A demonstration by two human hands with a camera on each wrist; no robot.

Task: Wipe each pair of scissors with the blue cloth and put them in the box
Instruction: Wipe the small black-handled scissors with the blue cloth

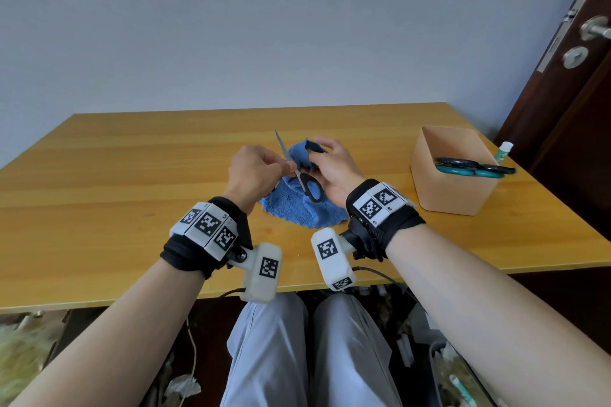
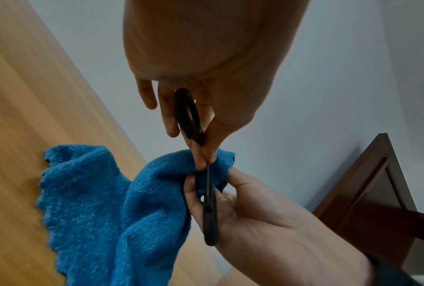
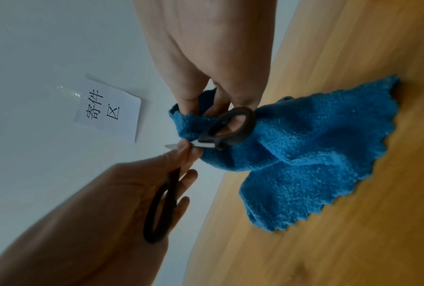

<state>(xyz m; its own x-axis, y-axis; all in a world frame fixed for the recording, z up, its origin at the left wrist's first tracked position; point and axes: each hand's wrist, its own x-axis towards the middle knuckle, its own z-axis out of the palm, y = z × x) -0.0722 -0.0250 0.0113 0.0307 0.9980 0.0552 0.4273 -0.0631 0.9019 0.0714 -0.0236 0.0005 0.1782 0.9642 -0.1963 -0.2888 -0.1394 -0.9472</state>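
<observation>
We hold the black-handled scissors [image 1: 299,172] above the tabletop [image 1: 132,175], blades spread. Our left hand [image 1: 253,172] pinches one blade near the pivot; our right hand [image 1: 332,172] grips the blue cloth [image 1: 297,208] bunched around the other blade. Best practice, in our judgement: draw the cloth from pivot to tip, fingers behind the edge. The exposed blade points up and away; the handles face us. The box [image 1: 453,175] already holds other scissors.
</observation>
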